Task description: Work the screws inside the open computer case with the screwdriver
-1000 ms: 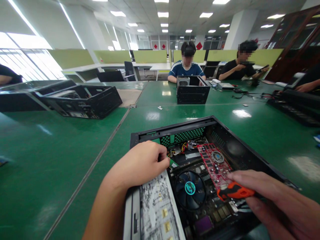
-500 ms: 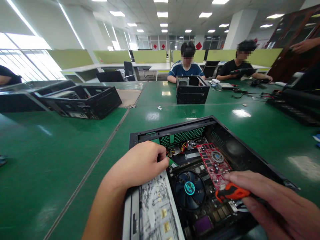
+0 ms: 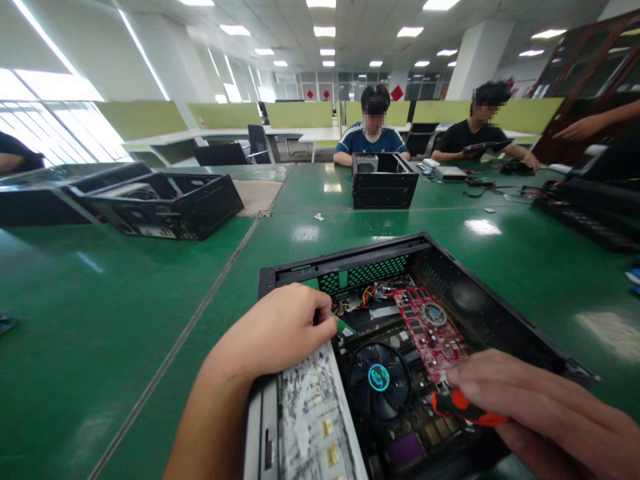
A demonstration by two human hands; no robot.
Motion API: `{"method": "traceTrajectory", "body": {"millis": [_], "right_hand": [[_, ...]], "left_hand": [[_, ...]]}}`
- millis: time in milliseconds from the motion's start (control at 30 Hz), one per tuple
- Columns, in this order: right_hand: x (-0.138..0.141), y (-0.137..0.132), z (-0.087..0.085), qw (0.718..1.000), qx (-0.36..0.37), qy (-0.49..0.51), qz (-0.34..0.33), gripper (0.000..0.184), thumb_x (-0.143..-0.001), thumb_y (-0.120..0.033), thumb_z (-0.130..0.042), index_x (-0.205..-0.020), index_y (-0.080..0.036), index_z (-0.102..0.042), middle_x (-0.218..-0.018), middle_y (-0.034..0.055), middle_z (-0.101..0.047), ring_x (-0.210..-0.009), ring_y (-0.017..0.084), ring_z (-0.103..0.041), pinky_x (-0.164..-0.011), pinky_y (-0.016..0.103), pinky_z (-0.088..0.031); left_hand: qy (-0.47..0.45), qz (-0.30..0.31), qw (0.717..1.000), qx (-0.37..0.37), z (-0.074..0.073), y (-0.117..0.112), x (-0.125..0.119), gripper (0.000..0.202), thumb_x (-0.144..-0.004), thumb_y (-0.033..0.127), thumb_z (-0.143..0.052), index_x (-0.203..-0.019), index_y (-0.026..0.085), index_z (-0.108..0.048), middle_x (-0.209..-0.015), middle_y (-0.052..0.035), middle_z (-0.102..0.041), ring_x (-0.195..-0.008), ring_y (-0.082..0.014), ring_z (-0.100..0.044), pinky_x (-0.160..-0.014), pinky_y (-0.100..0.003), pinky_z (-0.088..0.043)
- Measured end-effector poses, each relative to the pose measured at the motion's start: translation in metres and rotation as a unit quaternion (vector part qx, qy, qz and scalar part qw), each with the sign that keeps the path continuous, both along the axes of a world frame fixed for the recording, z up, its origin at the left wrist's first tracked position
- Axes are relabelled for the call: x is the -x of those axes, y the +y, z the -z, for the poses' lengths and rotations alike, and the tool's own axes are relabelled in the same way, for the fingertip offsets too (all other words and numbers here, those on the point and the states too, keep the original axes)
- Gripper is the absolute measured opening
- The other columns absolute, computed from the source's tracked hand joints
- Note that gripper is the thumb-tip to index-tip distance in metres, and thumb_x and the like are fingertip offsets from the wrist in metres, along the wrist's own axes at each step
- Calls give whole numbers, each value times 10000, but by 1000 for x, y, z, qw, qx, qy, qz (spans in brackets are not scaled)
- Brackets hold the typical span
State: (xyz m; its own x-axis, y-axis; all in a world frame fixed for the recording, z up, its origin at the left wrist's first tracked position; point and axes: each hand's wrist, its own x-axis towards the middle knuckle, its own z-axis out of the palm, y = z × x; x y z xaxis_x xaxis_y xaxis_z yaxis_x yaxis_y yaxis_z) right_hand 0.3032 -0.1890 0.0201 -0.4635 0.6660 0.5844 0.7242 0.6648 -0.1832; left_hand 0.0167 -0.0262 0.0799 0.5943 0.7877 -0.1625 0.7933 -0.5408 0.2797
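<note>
Fingers of the left hand [image 3: 290, 327] stay curled by the metal box [image 3: 307, 413], their hold impossible to tell. Past the fan [image 3: 379, 377] and red card [image 3: 427, 327], the right hand [image 3: 543, 407] has slid farther over the screwdriver [image 3: 458, 401], apparently adjusting its grip; the handle sits clamped between fingers and thumb.

On the green bench [image 3: 150, 320] lies an open computer case [image 3: 470, 297]. Inside it are a red graphics card [image 3: 425, 333] and, to its left, a black cooling fan [image 3: 379, 378]. The left hand [image 3: 293, 327] lies over the case's left side with curled fingers. The right hand [image 3: 530, 400] has an orange-and-black tool handle [image 3: 457, 403] in its grip, near the card's lower end. Opposite, a person in blue [image 3: 370, 137] sits behind another case [image 3: 385, 190].
</note>
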Motion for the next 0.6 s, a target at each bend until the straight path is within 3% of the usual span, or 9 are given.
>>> {"method": "traceTrajectory", "body": {"millis": [133,233,333,467,600], "right_hand": [[12,6,-9,998,-19,62,12,237,-920,-184,-640,-1155,-211,-663,-1035,45,-789,-949,137,-767,-981,145,-534],[18,9,-15,996,-10,90,-4,196,-903,-225,-690,-1098,-226,-672,-959,41,-784,-872,137,-769,-916,135,-569],[15,7,-12,997,-10,81,4,221,-921,-192,-642,-1138,-228,-667,-1023,35,-787,-945,127,-761,-1001,137,-519],[5,0,4,999,9,9,47,391,-930,-167,-590,-1313,-236,-618,-1272,4,-733,-1189,136,-684,-1149,183,-376],[3,-8,14,997,17,50,61,404,-919,-162,-601,-1313,-252,-607,-1256,0,-741,-1170,156,-695,-1144,207,-416]], "left_hand": [[-3,-1,1000,1,-1,-1,0,246,-843,305,-521,-634,197,-595,-649,11,-623,-605,-134,-500,-581,-289,-288],[-4,0,1000,2,-1,-1,0,244,-843,304,-519,-640,197,-602,-646,9,-620,-601,-135,-498,-580,-288,-286],[-4,1,1000,2,-1,-1,0,242,-841,301,-520,-639,196,-602,-645,9,-619,-597,-133,-497,-578,-286,-286],[-6,1,1000,-1,0,0,0,238,-840,294,-523,-637,197,-602,-644,13,-624,-593,-131,-500,-578,-285,-291],[-3,1,1000,-3,-1,-1,-1,238,-834,293,-528,-630,198,-602,-644,9,-630,-597,-138,-511,-577,-288,-298]]}}
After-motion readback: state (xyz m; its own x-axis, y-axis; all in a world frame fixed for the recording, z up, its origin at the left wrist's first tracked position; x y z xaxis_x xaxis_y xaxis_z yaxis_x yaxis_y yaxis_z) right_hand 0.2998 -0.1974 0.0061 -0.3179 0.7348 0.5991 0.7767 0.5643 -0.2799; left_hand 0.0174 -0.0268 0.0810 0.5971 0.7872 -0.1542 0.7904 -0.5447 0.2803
